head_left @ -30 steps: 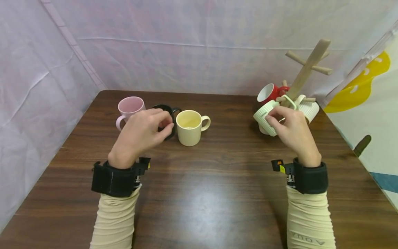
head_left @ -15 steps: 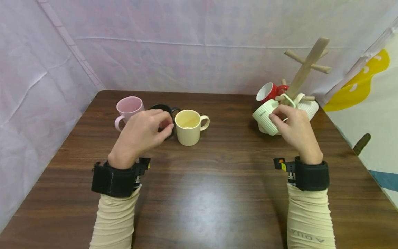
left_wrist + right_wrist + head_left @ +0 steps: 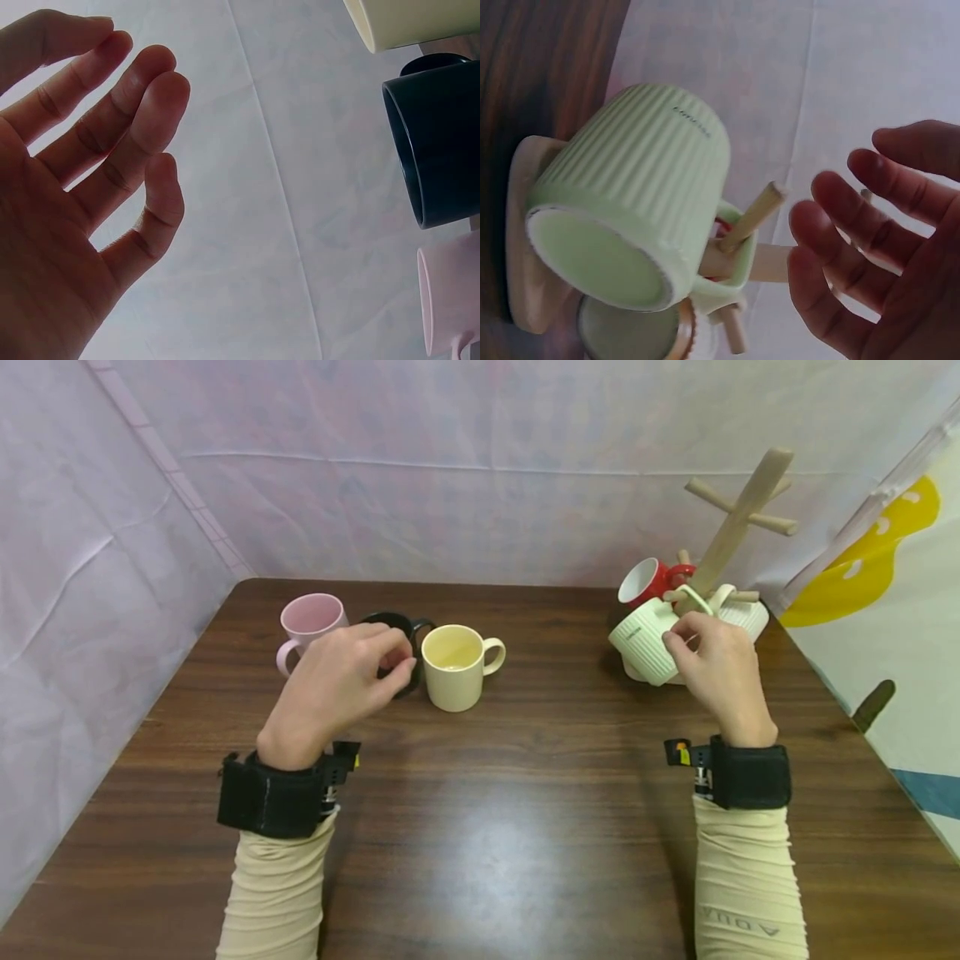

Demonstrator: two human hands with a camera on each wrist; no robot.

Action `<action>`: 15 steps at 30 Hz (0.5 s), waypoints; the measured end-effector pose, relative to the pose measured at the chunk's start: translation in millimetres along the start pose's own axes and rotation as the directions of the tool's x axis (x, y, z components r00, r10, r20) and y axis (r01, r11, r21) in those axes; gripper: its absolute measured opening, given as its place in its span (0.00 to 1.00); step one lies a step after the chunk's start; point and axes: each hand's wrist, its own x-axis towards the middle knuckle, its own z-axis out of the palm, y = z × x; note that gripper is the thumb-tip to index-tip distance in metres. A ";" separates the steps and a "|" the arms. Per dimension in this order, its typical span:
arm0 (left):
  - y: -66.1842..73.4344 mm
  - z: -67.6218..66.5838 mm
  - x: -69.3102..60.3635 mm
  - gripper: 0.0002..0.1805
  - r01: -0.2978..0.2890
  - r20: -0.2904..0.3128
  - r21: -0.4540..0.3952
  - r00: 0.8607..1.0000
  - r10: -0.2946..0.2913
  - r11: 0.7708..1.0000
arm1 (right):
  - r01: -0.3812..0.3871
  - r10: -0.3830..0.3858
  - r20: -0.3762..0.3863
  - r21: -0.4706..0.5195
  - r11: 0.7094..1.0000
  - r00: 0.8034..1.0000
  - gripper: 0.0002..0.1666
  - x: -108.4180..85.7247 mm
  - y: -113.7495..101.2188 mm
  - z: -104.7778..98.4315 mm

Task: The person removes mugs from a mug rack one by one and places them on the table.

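A ribbed light green mug (image 3: 647,642) hangs tilted by its handle on a low peg of the wooden mug tree (image 3: 742,527); the right wrist view shows the green mug (image 3: 637,180) too. My right hand (image 3: 723,672) hovers just in front of it, fingers loosely bent, holding nothing; in the right wrist view a gap parts the hand (image 3: 877,247) from the mug. My left hand (image 3: 337,685), loosely curled and empty, is over the black mug (image 3: 392,620), partly hiding it. In the left wrist view the hand (image 3: 105,150) touches none of the mugs.
A yellow mug (image 3: 454,681) stands right of the black one, a pink mug (image 3: 313,617) at its left. On the tree also hang a red mug (image 3: 658,582) and a white ribbed mug (image 3: 750,617). A pale curtain (image 3: 487,518) stands behind the brown table (image 3: 480,827).
My right hand has drawn slightly to the right, away from the green mug, uncovering more of it. The left hand has hardly moved, and the mugs stay as they were.
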 end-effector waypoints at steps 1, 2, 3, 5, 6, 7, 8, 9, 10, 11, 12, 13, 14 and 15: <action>0.0 0.0 0.0 0.04 -0.001 -0.001 0.001 1.000 0.001 1.000 | -0.015 0.015 -0.006 -0.003 1.000 1.000 0.08 0.0 1.5 0.8; 0.0 0.1 0.1 0.04 -0.002 -0.002 0.000 1.000 0.002 1.000 | -0.027 0.027 -0.012 -0.005 1.000 1.000 0.09 -0.1 2.8 1.6; -0.1 0.2 0.1 0.04 -0.003 -0.002 0.000 1.000 0.003 1.000 | -0.044 0.044 -0.016 -0.003 0.999 0.999 0.09 -0.1 4.0 2.4; -0.2 0.3 0.0 0.04 -0.002 -0.002 0.002 1.000 0.002 1.000 | -0.075 0.076 -0.024 0.005 0.997 0.997 0.10 -0.3 5.8 3.5; -0.2 0.4 0.0 0.04 -0.001 -0.001 0.002 1.000 0.001 1.000 | -0.093 0.093 -0.030 0.009 0.996 0.995 0.11 -0.4 6.6 4.0; -0.1 0.6 0.0 0.04 0.000 0.000 0.001 1.000 0.000 1.000 | -0.109 0.110 -0.037 0.012 0.994 0.993 0.11 -0.5 7.3 4.5; -0.1 0.7 0.0 0.04 -0.001 0.001 0.000 1.000 0.001 1.000 | -0.126 0.126 -0.044 0.014 0.992 0.991 0.11 -0.6 8.1 5.0; -0.1 0.8 0.1 0.04 0.000 0.001 0.000 1.000 0.000 1.000 | -0.141 0.142 -0.051 0.014 0.990 0.989 0.12 -0.7 8.9 5.5; 0.0 0.8 0.1 0.04 -0.001 0.002 0.000 1.000 0.001 1.000 | -0.156 0.156 -0.058 0.014 0.988 0.986 0.12 -0.7 9.7 5.9; 0.0 0.9 0.2 0.04 -0.001 0.001 0.000 1.000 0.001 1.000 | -0.170 0.171 -0.064 0.014 0.985 0.983 0.13 -0.8 10.4 6.3; 0.0 1.0 0.3 0.04 -0.002 0.002 -0.001 1.000 0.002 1.000 | -0.181 0.181 -0.069 0.014 0.983 0.981 0.13 -0.8 11.1 6.8; 0.1 1.1 0.3 0.04 -0.002 0.002 0.000 1.000 0.002 1.000 | -0.191 0.191 -0.071 0.013 0.982 0.979 0.13 -0.8 11.8 7.2; 0.2 1.1 0.4 0.04 -0.002 0.002 0.001 1.000 0.002 1.000 | -0.201 0.201 -0.069 0.012 0.980 0.977 0.13 -0.7 12.4 7.5; 0.2 1.2 0.5 0.04 -0.001 0.003 0.003 1.000 0.001 1.000 | -0.209 0.209 -0.067 0.010 0.978 0.976 0.13 -0.6 13.0 7.7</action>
